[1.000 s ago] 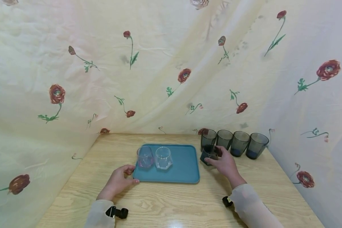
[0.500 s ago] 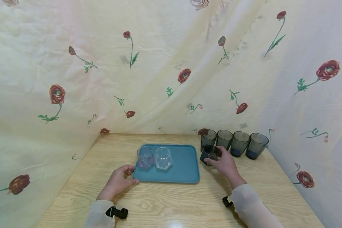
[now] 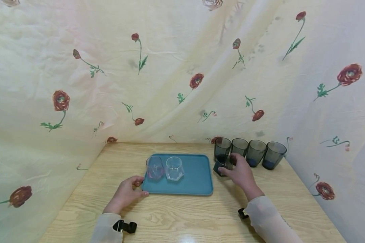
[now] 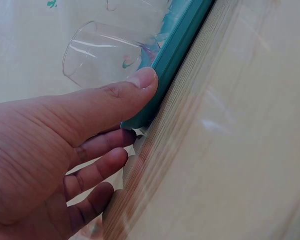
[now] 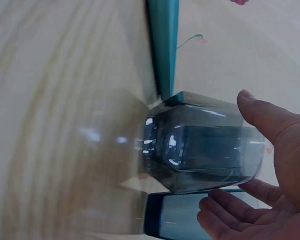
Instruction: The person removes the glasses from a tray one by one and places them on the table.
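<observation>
My left hand holds the near left corner of a blue tray, its thumb on the rim. In the left wrist view the thumb lies on the tray's edge, with the other fingers below it. On the tray stand a pinkish clear glass and a clear faceted glass. Just right of the tray, my right hand grips a short dark faceted glass, thumb on one side and fingers on the other. That glass stands upright on the table.
Several tall smoky glasses stand in a row behind the right hand, close to the dark faceted glass. The wooden table meets a flowered cloth at the back and sides.
The fingers of my right hand have shifted very slightly at the dark faceted glass. The left hand, the tray and the glasses stay in place.
</observation>
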Motion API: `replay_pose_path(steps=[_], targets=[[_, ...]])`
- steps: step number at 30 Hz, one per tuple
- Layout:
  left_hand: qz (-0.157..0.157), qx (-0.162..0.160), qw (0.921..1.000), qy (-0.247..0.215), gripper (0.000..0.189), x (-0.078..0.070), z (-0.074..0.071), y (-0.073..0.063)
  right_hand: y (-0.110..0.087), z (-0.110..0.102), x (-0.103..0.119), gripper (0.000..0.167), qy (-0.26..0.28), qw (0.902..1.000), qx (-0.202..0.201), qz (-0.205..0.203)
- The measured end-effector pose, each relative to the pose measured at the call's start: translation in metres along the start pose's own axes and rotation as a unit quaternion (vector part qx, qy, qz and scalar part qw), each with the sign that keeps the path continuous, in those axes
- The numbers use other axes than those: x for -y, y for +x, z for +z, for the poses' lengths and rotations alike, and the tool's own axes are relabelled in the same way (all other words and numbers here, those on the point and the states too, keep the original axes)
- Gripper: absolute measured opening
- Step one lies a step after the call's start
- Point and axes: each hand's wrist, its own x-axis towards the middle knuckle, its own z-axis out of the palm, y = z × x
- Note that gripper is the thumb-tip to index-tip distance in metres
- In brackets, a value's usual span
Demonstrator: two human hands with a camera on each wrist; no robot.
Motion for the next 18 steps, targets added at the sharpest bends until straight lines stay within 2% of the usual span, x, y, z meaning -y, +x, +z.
replay_pose_path(steps=[9, 18], targets=[[0.008, -0.001, 1.0, 0.0, 0.062, 0.001, -0.001, 0.0, -0.005, -0.005, 0.019, 0.092, -0.024, 0.9976, -0.042, -0.049], [0.006, 0.002, 1.0, -0.002, 0.063, 0.001, 0.0, 0.0, -0.005, 0.007, 0.048, 0.069, -0.017, 0.9913, -0.086, -0.099]])
